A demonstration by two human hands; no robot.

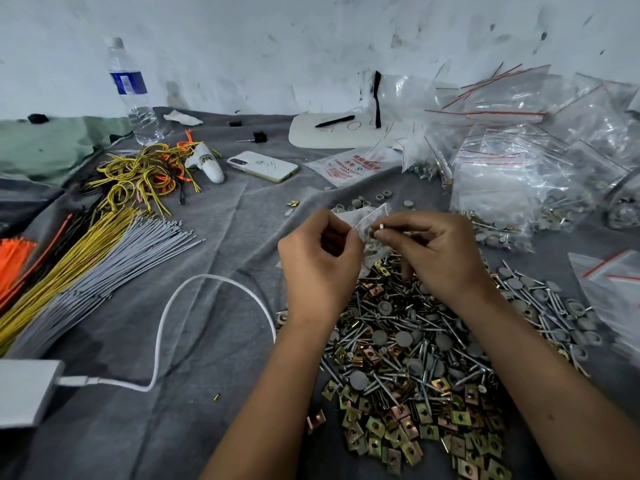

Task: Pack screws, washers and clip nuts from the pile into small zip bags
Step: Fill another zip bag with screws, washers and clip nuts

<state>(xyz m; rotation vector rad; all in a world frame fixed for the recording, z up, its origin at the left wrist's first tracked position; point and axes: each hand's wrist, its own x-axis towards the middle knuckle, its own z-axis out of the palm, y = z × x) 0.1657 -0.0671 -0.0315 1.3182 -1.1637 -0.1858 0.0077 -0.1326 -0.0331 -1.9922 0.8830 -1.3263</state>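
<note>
Both hands meet above the far edge of the hardware pile (408,355), which lies on a grey cloth (214,341). The left hand (320,261) has its fingers curled and pinches one side of a small clear zip bag (369,221), holding its mouth up. The right hand (440,252) pinches a screw (381,233) between thumb and fingertips at the bag's opening, with its other fingers curled over more shanks that show only dimly. Pale round pieces sit inside the bag, though how many cannot be told. Beneath the forearms the pile mixes silver screws, grey round washers (403,339) and brass-coloured square clip nuts (377,427), the clip nuts thickest at the near end. To the right and beyond, filled zip bags (502,188) with red seal strips are heaped against the white wall, and empty ones (609,282) lie flat beside the pile. On the left lie bundles of grey cable ties (114,271), yellow ties (65,271) and orange ties (14,258), with looped yellow and orange cords (145,171) beyond them. A white cable (162,327) curves from a white box (24,393) at the near left. Farther back stand a water bottle (133,95), a white phone (263,166) and a black pen (334,121) on a white sheet.
</note>
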